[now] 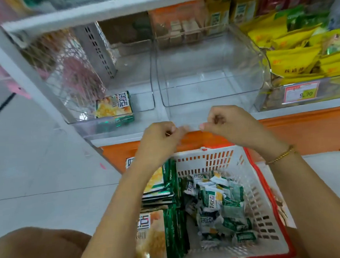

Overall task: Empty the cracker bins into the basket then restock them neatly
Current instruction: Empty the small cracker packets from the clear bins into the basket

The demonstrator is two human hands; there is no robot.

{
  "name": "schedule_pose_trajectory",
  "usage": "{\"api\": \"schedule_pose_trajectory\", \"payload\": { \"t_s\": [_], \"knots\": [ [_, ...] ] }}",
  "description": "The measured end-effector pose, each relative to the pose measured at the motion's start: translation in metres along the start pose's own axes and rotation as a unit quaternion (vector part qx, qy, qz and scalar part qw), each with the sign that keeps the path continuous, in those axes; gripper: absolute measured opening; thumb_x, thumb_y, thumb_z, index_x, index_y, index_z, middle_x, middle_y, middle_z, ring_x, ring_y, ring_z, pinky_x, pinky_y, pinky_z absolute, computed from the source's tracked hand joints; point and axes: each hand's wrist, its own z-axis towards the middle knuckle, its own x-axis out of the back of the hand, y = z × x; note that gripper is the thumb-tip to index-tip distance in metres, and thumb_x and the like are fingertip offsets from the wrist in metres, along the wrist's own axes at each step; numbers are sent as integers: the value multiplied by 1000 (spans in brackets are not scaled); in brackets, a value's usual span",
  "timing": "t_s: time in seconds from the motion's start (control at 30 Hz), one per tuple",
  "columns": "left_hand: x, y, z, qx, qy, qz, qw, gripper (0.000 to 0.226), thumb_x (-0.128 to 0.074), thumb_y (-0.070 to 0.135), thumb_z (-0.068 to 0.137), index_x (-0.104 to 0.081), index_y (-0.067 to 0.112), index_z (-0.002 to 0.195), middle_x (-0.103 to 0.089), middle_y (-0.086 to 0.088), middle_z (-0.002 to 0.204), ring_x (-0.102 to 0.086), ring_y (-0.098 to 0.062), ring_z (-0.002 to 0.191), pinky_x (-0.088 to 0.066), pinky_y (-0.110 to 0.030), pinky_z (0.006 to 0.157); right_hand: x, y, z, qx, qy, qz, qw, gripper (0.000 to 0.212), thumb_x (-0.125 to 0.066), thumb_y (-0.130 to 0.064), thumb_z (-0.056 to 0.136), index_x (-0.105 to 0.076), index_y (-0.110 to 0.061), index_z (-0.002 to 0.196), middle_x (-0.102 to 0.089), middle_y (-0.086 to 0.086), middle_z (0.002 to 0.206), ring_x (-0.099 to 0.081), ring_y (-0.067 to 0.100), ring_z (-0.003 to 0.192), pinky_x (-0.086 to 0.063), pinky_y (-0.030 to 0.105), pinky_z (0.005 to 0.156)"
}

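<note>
A white metal shelf unit (109,12) with an orange base board (301,127) rises just behind the white slotted plastic basket with a red rim (255,193). Pale grey floor tiles (40,163) spread to the basket's left.

On the shelf board beyond the basket stand two clear plastic cracker bins side by side. The wide middle bin (211,68), straight behind the basket, holds nothing. The left bin (132,77), behind and left of the basket, holds one flat green-and-yellow cracker pack (113,105). That pack lies face up at the bin's front, with its lettering turned sideways. Behind and right of the basket, a third clear bin is heaped with yellow packets (294,57) and carries a red-and-yellow price tag (302,92).

In the basket's left half, large flat green cracker packs (156,227) stand on edge in a row, with their long axes running from the near wall to the far wall. In its right half, small green-and-white cracker packs (217,202) lie in a loose heap, pointing every way.

Above the basket's far rim, the left hand (158,139) and right hand (231,124) are close together at the middle bin's front lip. Their fingers are curled, thumb to forefinger. Blur hides whether they pinch the lip. A thin gold bracelet (281,155) circles the right wrist.
</note>
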Motion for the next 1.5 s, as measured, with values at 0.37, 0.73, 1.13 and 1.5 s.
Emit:
{"api": "schedule_pose_trajectory", "payload": {
  "t_s": [0.37, 0.73, 1.13, 1.5],
  "knots": [
    [177, -25, 115, 183, 27, 194, 963, 41, -65, 34, 89, -61, 2, 113, -59, -16, 114, -59, -29, 93, -52, -41, 92, -40, -92, 118, 26, 90, -98, 991, 51, -64, -30, 91, -51, -10, 135, -53, 12, 136, -51, 25, 123, -38, 28, 98],
    [142, -52, 162, 248, -32, 265, 931, 45, -70, 24, 85, -57, -5, 118, -59, -24, 122, -60, -32, 109, -49, -36, 89, -34, -80, 145, 32, 95, -132, 986, 22, -60, -11, 91, -69, -13, 111, -58, 5, 121, -57, 23, 106, -39, 22, 89],
    [135, -56, 173, 310, -57, 192, 929, 96, -75, 46, 75, -28, 1, 145, -36, -17, 148, -43, -35, 128, -43, -42, 102, -37, -71, 147, 58, 109, -91, 988, 17, -63, -12, 90, -70, -15, 104, -61, 1, 115, -62, 19, 99, -41, 20, 84],
    [104, -32, 177, 362, -114, 41, 924, 85, -68, 45, 83, -26, 9, 148, -31, -13, 153, -33, -33, 138, -31, -47, 112, -35, -70, 146, 59, 101, -62, 991, 16, -67, -14, 88, -69, -15, 103, -60, 1, 118, -63, 19, 92, -47, 23, 84]
  ]
}}
